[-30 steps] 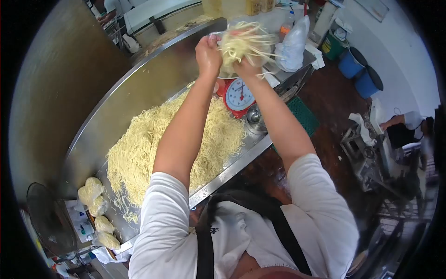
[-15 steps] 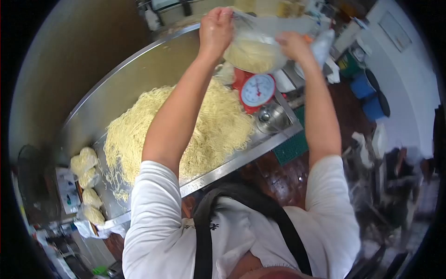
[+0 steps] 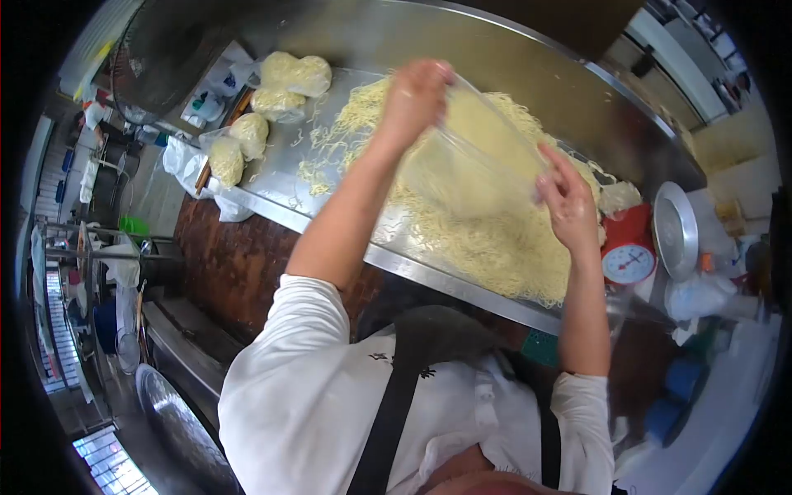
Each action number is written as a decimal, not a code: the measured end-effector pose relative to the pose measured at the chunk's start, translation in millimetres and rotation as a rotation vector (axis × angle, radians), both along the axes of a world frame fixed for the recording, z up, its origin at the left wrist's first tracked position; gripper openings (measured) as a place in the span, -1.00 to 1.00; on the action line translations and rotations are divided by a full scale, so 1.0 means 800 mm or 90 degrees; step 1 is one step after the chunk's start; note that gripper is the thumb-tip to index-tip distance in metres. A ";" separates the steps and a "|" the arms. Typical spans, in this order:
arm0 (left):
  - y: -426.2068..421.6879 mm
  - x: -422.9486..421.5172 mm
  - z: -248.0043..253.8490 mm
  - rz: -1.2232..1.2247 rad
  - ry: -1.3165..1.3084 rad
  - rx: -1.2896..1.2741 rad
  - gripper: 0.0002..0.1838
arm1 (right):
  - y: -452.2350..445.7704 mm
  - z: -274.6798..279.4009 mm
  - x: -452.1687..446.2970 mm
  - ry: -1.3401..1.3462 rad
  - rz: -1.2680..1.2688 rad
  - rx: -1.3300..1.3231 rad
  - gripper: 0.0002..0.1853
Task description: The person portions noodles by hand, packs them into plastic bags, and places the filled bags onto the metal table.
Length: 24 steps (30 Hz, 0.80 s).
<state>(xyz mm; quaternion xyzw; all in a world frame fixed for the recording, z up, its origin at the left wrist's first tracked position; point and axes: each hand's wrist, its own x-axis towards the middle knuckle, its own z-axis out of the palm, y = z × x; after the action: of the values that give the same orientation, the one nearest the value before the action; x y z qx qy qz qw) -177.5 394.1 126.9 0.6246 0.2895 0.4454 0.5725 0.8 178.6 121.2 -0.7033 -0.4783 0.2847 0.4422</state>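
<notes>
A clear plastic bag with pale noodles in it hangs blurred between my hands, over a wide heap of loose noodles in the metal trough. My left hand is closed on the bag's upper left corner. At the bag's right edge is my right hand, its fingers partly spread and its thumb near the plastic. A red scale with a round dial stands right of the heap, beside a round metal pan. Several filled noodle bags sit at the trough's left end.
The trough's steel front edge runs between my body and the noodles. A white plastic bag lies at the right. Blue bins stand on the floor at right. A distant person is at the far left.
My view has turned left. The noodle bag has moved from above the scale to above the noodle heap. My right hand's fingers have spread. The metal pan now shows beside the scale.
</notes>
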 end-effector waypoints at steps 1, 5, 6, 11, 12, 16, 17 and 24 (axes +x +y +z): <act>0.028 -0.037 0.017 0.062 -0.023 -0.030 -0.74 | 0.029 0.008 -0.028 0.013 0.027 0.074 -0.62; 0.177 -0.161 0.033 0.229 -0.213 0.169 -0.78 | 0.108 0.018 -0.092 -0.020 0.097 0.208 -0.57; 0.218 -0.187 0.033 0.270 -0.252 0.182 -0.79 | 0.121 0.017 -0.100 -0.050 0.108 0.196 -0.57; 0.375 -0.273 0.005 0.612 -0.144 0.218 -0.75 | 0.119 -0.036 -0.114 -0.110 0.122 0.069 -0.64; 0.434 -0.297 -0.031 0.697 -0.054 0.259 -0.76 | 0.113 -0.048 -0.113 -0.112 0.124 0.034 -0.65; 0.471 -0.342 -0.141 0.833 0.335 0.284 -0.82 | 0.072 -0.094 -0.106 -0.076 0.073 -0.075 -0.67; 0.516 -0.386 -0.235 0.731 0.773 0.365 -0.80 | 0.059 -0.110 -0.102 -0.069 0.069 -0.100 -0.66; 0.537 -0.444 -0.414 0.526 0.897 0.224 -0.63 | 0.007 -0.133 -0.097 0.000 0.021 -0.194 -0.66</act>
<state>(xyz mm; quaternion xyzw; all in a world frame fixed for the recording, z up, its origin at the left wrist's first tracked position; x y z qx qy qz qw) -532.5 824.0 -204.0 0.6806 0.7119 0.1632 -0.0582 -77.1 184.5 14.5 -0.7541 -0.4413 0.3612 0.3257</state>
